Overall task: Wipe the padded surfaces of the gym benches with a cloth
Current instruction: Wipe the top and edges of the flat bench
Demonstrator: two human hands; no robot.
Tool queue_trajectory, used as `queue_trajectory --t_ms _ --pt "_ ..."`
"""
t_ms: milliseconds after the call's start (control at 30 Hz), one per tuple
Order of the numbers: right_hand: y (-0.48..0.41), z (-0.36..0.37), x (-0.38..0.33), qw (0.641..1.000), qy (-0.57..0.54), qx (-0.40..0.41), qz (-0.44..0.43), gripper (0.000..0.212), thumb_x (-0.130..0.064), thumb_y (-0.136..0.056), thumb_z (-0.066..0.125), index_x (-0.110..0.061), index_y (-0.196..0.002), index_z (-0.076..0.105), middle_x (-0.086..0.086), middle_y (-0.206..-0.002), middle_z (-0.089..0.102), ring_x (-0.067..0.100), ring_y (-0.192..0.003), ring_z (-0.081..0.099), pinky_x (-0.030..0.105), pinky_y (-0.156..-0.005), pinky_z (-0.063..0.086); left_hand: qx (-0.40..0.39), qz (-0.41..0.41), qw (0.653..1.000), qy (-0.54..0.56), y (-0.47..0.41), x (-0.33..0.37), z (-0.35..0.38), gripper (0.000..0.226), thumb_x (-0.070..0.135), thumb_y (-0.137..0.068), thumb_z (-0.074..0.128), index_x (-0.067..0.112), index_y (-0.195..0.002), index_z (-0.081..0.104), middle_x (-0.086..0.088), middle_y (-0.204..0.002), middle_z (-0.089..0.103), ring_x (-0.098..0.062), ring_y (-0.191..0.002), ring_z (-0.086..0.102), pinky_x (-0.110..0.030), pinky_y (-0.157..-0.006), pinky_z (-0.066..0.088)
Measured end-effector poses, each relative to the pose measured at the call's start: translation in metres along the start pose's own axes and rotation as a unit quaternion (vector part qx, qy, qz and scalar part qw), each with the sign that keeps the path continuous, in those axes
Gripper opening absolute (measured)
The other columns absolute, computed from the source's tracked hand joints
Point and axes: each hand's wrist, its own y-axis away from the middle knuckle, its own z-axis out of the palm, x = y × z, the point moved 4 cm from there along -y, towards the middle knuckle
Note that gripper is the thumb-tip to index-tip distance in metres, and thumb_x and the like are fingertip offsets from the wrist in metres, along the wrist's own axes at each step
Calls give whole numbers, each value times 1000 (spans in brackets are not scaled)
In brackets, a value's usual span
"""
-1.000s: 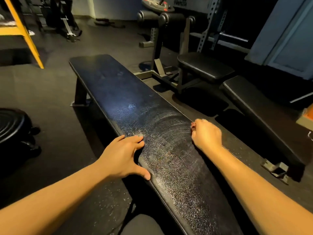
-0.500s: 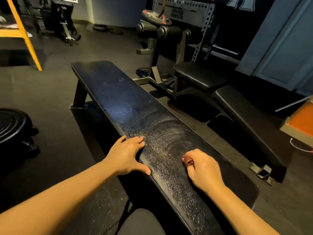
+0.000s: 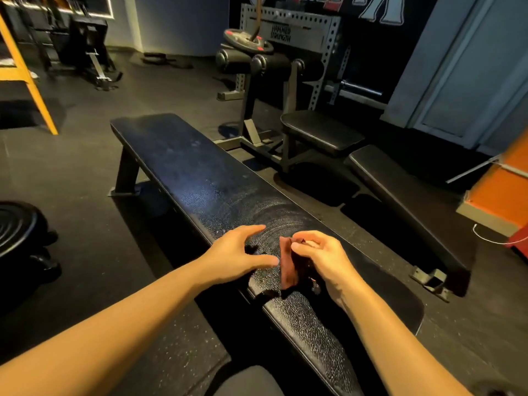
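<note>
A long flat black padded bench [image 3: 200, 178] runs from the near right to the far left, with curved wipe streaks on its middle. My right hand [image 3: 323, 258] is raised just above the pad and pinches a small dark red cloth [image 3: 287, 265] that hangs down from its fingers. My left hand [image 3: 237, 252] hovers over the bench's left edge, fingers spread and reaching toward the cloth, thumb close to it. A second black bench [image 3: 400, 195] lies to the right.
A leg machine with a padded seat [image 3: 320, 132] and roller pads [image 3: 257, 62] stands behind the benches. A black round weight [image 3: 17, 232] sits on the floor at left. An orange frame leg [image 3: 31, 84] stands far left, an orange box [image 3: 500, 190] at right.
My right hand lifted off the pad and moved left, now showing the red cloth hanging from its fingers. My left hand left the bench edge and moved right toward the cloth.
</note>
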Motion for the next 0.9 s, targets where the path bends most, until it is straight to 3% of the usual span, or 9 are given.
queue_trajectory --t_ms 67,167,300,400,467,567,700,800,900 --pt "0 7 -6 1000 -4 -5 -24 22 -7 -90 73 -16 -109 73 2 -98 78 17 -93 73 22 -79 55 6 36 997 67 -8 13 4 74 51 -78 84 30 -143 56 10 -140 62 -5 -128 58 -38 -115 43" --pt "-6 11 -15 996 30 -12 -79 26 -3 -89 73 -17 -111 71 -1 -99 78 11 -96 73 26 -89 57 61 62 996 24 -19 17 2 28 39 -76 79 37 -102 69 17 -99 74 -4 -95 70 -42 -92 57" --pt "-1 -4 -6 990 81 3 -115 25 -3 -90 71 -18 -110 69 -4 -99 78 7 -98 72 23 -89 54 167 81 979 -82 -19 9 -29 19 23 -77 67 31 -91 56 13 -85 67 -12 -83 62 -37 -75 53" --pt "4 -18 18 982 146 66 -97 20 -7 -90 72 -23 -103 70 -5 -96 76 15 -92 72 36 -86 57 272 118 935 -193 -24 -10 -59 22 17 -78 69 23 -93 54 10 -88 59 -20 -84 54 -38 -70 45" --pt "8 -20 32 967 223 97 -81 18 -11 -91 71 -25 -101 70 -10 -96 73 9 -92 69 36 -90 54 249 103 939 -214 -33 -32 -59 22 16 -81 69 18 -95 53 8 -84 57 -22 -81 53 -38 -68 45" --pt "20 -23 41 946 289 128 -80 17 -17 -94 68 -27 -108 69 -14 -103 70 5 -100 65 30 -92 50 176 120 950 -227 -31 -62 -35 18 33 -87 62 27 -104 60 9 -92 66 -19 -87 59 -37 -74 52" --pt "39 -34 45 899 396 165 -90 21 -20 -95 64 -22 -116 67 -12 -112 64 10 -109 58 30 -90 45 203 162 946 -197 -12 -63 -16 6 39 -87 65 34 -89 66 16 -94 71 -13 -94 63 -31 -76 51" --pt "50 -39 56 877 442 170 -78 23 -22 -95 65 -19 -118 66 -11 -119 62 14 -117 56 28 -90 39 171 228 951 -123 -3 -32 32 5 35 -85 71 33 -90 71 21 -107 73 -5 -107 65 -32 -95 53" --pt "56 -39 70 880 443 158 -71 27 -24 -94 68 -18 -120 67 -6 -134 61 18 -128 52 32 -104 40 106 335 930 -106 8 2 81 15 35 -85 72 25 -96 74 12 -111 74 -9 -111 63 -27 -107 44"
